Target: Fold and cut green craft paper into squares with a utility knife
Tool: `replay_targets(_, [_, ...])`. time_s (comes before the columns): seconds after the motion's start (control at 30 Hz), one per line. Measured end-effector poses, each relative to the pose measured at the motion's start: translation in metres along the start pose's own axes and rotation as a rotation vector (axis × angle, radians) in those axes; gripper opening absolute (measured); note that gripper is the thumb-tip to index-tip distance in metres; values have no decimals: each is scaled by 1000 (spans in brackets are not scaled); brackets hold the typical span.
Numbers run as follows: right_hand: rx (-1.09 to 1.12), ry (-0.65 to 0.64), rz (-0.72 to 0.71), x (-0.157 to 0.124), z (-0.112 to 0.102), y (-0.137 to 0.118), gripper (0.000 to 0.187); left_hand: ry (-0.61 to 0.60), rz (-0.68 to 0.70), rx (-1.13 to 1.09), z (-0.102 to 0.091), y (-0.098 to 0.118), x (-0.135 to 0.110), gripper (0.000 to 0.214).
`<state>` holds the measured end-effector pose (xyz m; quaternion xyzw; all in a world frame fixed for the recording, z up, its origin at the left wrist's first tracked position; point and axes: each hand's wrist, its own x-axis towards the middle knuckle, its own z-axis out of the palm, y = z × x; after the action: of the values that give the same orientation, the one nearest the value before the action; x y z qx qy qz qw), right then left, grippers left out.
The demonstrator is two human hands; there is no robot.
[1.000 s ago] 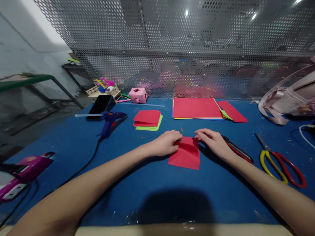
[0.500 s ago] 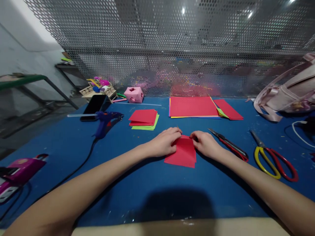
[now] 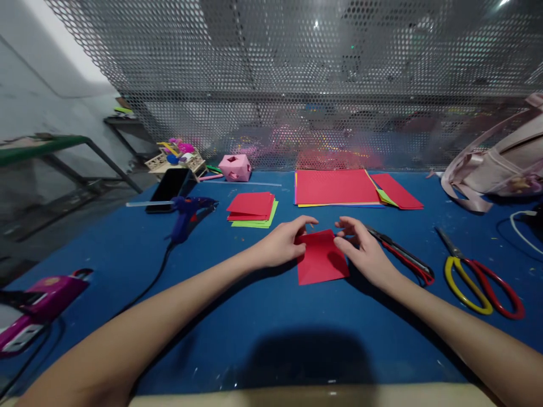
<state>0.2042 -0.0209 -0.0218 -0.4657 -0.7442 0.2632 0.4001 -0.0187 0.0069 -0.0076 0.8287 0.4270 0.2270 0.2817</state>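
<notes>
A small square of red paper (image 3: 320, 259) lies flat on the blue table (image 3: 263, 316) in front of me. My left hand (image 3: 285, 242) pinches its far left edge with curled fingers. My right hand (image 3: 363, 249) rests on its right edge, thumb and fingers curled on the sheet. Both forearms reach in from the near corners.
Right of my right hand lie a red utility knife (image 3: 401, 254) and yellow-and-red scissors (image 3: 477, 273). Behind are a stack of large coloured sheets (image 3: 337, 187), a pile of small red and green squares (image 3: 253, 208), a blue glue gun (image 3: 186, 212), a phone (image 3: 168, 183), a pink paper cube (image 3: 236, 167), a pink bag (image 3: 498, 164).
The red paper has been turned and now lies flat as a plain square. Both hands have shifted slightly, the right one sliding onto the sheet's right side.
</notes>
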Motion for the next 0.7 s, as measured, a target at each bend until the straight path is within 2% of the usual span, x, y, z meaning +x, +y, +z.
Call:
replay_targets(0.1, [131,-56,141,-1,6,-1,30,42,-39,-188,2,4,1,50])
replay_targets(0.17, [194,-57,196,-1,8,-2,27,99,-130,-431,6,9,2,48])
replay_targets(0.27, [294,0,253,-3,10,-3,33,178,-276,-813,16,17,0,54])
replay_targets(0.37, [447,8,323,-4,11,-3,34,142,-273,-994,28,25,-2,44])
replay_targets(0.43, [507,-28,374,-4,11,-3,35,106,-250,-963,29,26,-1,38])
replay_targets(0.5, [477,-47,382,-3,10,-2,38,143,-262,-826,16,21,3,38])
replay_targets(0.6, [397,-29,344,-1,9,2,42,406,-372,-332,-26,-5,14,39])
replay_targets(0.7, [367,-40,315,0,9,5,43,593,-482,-152,-74,-45,20,45])
